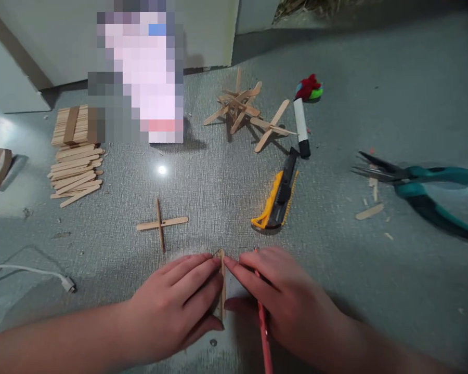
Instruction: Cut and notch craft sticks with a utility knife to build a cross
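Between my hands, two narrow popsicle sticks (223, 291) stand close together, pointing away from me. My left hand (187, 301) is closed against their left side, its fingertips near the far end. My right hand (284, 291) has a slim red pencil (262, 332) tucked between its fingers, while its index fingertip touches the sticks near their far end. Just ahead on the left lies a cross of two popsicle sticks (170, 222), one flat and one on edge. A yellow and black utility knife (278, 195) rests beyond my right hand.
Loose popsicle sticks (78, 171) and a banded bundle (70, 124) lie at the left. Several stick crosses (237, 106) are heaped at the back, near a white marker (302, 122). Teal-handled pliers (417, 182) lie right. A white cable (35, 270) lies at left; a blurred patch hides something behind.
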Motion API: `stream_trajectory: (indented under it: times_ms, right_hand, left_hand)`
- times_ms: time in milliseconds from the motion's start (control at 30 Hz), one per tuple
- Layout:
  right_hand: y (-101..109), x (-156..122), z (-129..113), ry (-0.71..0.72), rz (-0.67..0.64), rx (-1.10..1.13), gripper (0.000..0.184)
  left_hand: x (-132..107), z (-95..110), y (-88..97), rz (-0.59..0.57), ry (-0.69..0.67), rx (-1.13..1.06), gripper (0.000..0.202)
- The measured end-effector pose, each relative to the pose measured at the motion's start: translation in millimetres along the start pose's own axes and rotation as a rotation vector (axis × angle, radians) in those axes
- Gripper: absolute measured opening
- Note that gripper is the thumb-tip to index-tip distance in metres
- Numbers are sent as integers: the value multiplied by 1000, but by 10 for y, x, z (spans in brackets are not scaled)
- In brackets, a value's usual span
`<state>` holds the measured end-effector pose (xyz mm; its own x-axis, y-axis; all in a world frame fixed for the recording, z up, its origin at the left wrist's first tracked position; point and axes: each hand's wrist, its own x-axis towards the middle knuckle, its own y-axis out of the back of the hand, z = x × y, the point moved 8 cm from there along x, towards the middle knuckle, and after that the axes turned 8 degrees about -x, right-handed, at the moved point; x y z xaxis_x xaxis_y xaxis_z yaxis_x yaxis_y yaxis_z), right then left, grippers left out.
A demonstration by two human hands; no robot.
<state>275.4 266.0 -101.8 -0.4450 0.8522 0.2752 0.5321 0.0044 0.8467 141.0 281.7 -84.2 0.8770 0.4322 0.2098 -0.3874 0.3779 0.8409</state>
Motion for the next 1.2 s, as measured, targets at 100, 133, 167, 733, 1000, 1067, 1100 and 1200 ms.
stream_trajectory:
  times_ms: [100,133,167,733,1000,1067,1100,1200]
  right_hand:
    - [-6,-6,20,-21,-6,18,34]
    - [-7,-8,23,-25,-7,25,34]
    - [-8,-10,24,-26,-7,28,35]
    - [-26,-23,12,-15,-29,-1,33]
    - [-17,-20,9,-11,-27,-22,32]
    - [-17,-22,5,-11,-25,-17,33]
    - [-19,-25,6,-14,-27,-13,33]
    - [-19,-35,9,-19,-32,-3,33]
  left_hand:
    - [1,-3,0,-7,-4,-15,51]
    - [0,-2,-1,-12,-6,-17,52]
    - [-1,-1,0,-16,-7,-17,52]
    - [-17,-5,-21,-44,13,38,50]
    - [-9,-16,-8,-34,11,36,50]
    - [-6,-17,-3,-34,11,44,52]
    - [-5,-18,0,-34,12,50,53]
    - [-6,-17,8,-36,13,57,53]
